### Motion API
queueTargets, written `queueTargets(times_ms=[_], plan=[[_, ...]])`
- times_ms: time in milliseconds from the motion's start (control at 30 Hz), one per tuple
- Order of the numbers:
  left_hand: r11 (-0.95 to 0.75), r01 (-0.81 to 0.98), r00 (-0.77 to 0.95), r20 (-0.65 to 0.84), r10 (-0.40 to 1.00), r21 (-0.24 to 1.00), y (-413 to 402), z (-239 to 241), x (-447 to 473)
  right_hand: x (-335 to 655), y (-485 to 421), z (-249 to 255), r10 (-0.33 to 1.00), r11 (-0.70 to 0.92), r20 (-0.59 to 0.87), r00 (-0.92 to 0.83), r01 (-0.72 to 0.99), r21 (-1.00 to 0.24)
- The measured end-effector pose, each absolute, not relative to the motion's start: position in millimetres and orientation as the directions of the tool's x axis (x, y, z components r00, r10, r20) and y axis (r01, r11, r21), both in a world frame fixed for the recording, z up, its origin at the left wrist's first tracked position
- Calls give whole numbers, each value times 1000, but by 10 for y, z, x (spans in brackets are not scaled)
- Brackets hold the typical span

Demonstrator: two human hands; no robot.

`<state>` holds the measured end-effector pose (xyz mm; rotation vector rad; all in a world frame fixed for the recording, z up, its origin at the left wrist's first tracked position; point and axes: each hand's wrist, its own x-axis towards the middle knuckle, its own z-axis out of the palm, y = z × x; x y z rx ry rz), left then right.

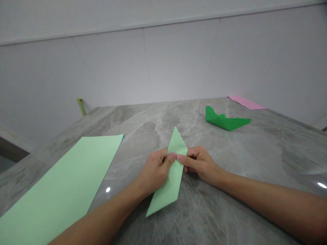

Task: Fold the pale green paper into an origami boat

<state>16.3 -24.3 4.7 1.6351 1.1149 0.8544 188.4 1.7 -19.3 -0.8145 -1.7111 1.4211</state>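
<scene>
A light green folded paper [171, 182] is held up above the grey table, pointed at its far end and slanting toward me at its near end. My left hand [157, 170] grips its left edge, thumb lying on the face of the paper. On the opposite edge my right hand [199, 163] pinches it, thumb on top and fingers curled behind. Both thumb tips come close together at the middle of the paper. Fingers behind the sheet are partly hidden.
Flat light green sheets [68, 183] lie at left, a blue corner [123, 136] showing beneath. A darker green folded paper boat [227, 122] sits at back right, with pink paper [246, 102] beyond it. The marbled table [143, 126] meets a white wall [122, 68].
</scene>
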Motion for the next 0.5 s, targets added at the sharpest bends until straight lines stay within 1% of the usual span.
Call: queueTargets(times_ms=[200, 367, 500], plan=[[-112, 282, 393, -8, 919, 953, -230, 48, 119, 1891, 15, -197, 863, 159, 148, -484, -17, -987], [-137, 265, 362, 34, 931, 955, -228, 14, 147, 1889, -12, -130, 816, 165, 150, -558, -25, -986], [-134, 209, 395, 42, 918, 969, -230, 21, 122, 1882, -18, -149, 801, 165, 148, -579, -24, -986]])
